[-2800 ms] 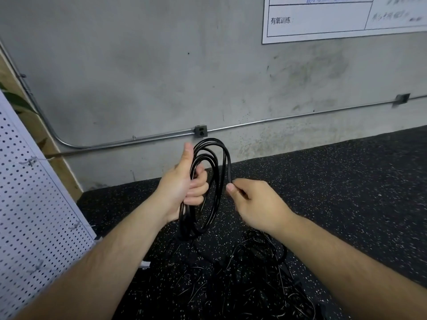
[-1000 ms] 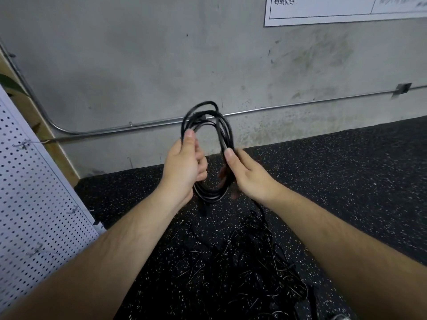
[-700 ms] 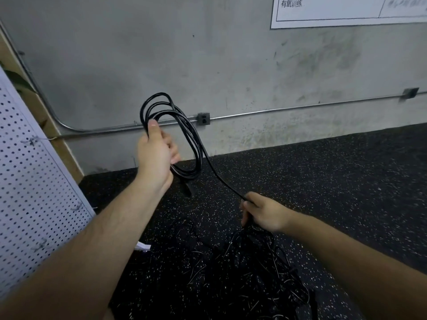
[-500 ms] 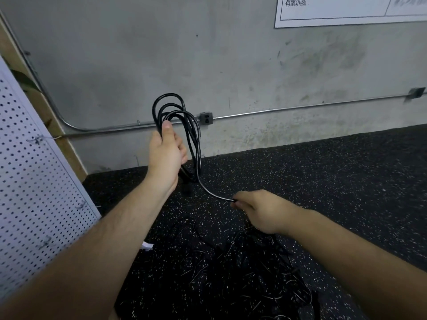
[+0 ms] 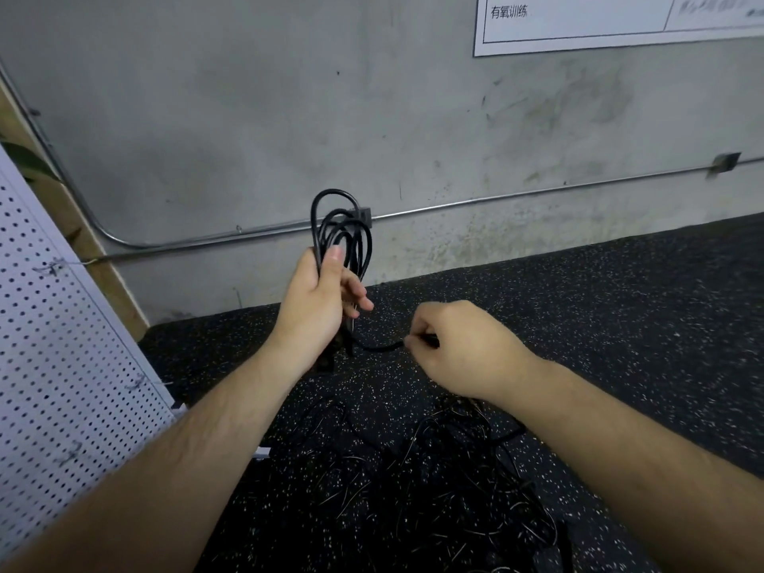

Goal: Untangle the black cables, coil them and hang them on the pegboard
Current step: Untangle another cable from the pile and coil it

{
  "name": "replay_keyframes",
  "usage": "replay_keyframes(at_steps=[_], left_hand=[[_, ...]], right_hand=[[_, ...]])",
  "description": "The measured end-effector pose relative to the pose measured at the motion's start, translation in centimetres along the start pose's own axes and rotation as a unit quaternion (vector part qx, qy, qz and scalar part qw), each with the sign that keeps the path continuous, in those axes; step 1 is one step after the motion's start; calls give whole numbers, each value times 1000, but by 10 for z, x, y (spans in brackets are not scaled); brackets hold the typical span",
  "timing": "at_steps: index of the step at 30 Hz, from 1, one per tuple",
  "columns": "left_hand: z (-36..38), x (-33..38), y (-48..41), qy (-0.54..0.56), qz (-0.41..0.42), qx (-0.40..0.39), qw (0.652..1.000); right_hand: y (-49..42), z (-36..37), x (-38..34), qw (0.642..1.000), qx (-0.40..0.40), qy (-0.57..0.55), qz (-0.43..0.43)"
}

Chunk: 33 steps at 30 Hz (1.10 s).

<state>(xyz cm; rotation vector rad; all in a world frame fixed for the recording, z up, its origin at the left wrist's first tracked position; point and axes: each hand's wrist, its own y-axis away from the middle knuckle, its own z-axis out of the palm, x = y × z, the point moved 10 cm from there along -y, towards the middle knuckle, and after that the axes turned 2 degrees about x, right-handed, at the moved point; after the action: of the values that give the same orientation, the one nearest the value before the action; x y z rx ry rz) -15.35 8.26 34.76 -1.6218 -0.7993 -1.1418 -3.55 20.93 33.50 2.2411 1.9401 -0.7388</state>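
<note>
**Coil**: black cable in a smooth, faintly glossy, plastic-looking jacket; its loose strand has the same finish. **Tangle**: the same black jacket, catching thin bright glints. **Floor**: black, matt and grainy, rubber-like, flecked with white. **Wall**: bare grey concrete, matt and rough, blotched and scuffed. **Conduit**: thin metal tube with a dull silvery sheen; box of similar grey metal. **Pegboard**: white, smooth, matt sheet pierced by regular holes; hooks of thin bare wire. **Strip**: unfinished pale-brown wood. **Poster**: smooth white paper-like sheet, printed in black.
</note>
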Motion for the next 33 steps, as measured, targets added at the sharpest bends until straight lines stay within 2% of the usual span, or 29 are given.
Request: replay_keyframes(at_steps=[3,5,9,12,14,16,19,21,24,26,29,33], left_hand=[[-8,3,-2,12,1,40,999],[-8,3,-2,7,0,48,999],[10,1,3,14,-6,21,1000],[30,-3,12,-4,-17,-25,1000],[36,-4,18,-73,-13,-39,996],[41,-9,21,-80,-31,-47,995],[44,-13,19,61,-95,-30,993],[36,-8,12,166,-119,-5,979],[9,0,-6,296,-141,30,944],[-16,-4,-18,338,-152,75,926],[-33,-16,-29,336,-162,82,924],[-7,-22,-20,325,-197,-25,925]], right_hand=[[-2,-21,20,992,68,36,95],[-2,-24,21,989,76,56,112],[-1,-5,-13,996,39,68,28],[0,-10,-33,996,75,35,-43],[-1,-22,-33,991,115,-22,-64],[-3,-27,-26,983,134,-109,-54],[-9,-22,-7,958,137,-253,1],[-9,-9,7,937,96,-335,19],[3,24,30,958,-33,-285,13],[13,42,49,964,-84,-252,27],[12,37,56,967,-34,-250,21],[5,15,45,958,71,-277,8]])
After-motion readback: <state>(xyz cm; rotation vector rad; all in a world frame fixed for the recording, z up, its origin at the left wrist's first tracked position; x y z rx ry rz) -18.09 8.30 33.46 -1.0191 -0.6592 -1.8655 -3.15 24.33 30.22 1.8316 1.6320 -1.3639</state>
